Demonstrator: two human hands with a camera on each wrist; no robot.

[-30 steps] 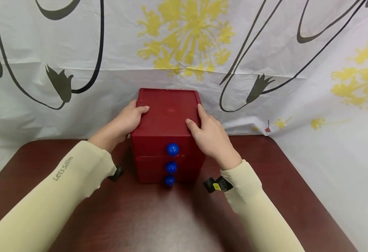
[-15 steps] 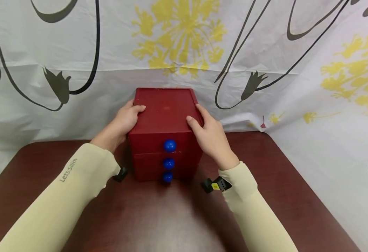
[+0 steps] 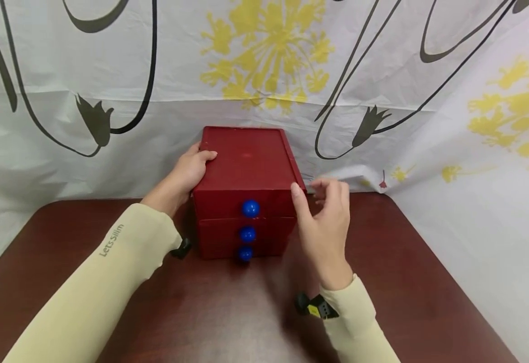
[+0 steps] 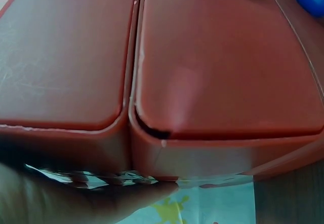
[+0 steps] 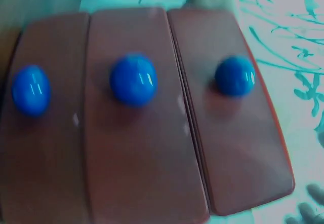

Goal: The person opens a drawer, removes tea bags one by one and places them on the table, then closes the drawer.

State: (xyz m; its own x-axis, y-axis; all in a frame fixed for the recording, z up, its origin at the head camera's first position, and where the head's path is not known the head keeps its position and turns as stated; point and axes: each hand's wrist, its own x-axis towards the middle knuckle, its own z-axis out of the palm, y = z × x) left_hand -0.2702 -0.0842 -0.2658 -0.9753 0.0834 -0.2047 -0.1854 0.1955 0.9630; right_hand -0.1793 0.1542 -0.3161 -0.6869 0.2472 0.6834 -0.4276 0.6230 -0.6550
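Observation:
A red box of three stacked drawers [image 3: 246, 166] stands on the table in the head view, a round blue knob [image 3: 250, 208] on the upper drawer and one on each drawer below. My left hand [image 3: 189, 169] grips its left side, thumb over the top edge and fingers down the side wall, mostly hidden. The left wrist view shows drawer fronts [image 4: 217, 62] close up with my fingers along the side. My right hand [image 3: 328, 222] is by the front right corner, fingers loosely bent, holding nothing; its thumb overlaps the corner. Three knobs [image 5: 133, 80] show in the right wrist view.
The dark reddish-brown table [image 3: 228, 312] has rounded far corners. White cloth [image 3: 174, 116] with yellow and grey flower prints hangs right behind the box and along the right side.
My right hand has come off the right top edge of the box and moved back toward me and slightly right. The left hand stays on the box.

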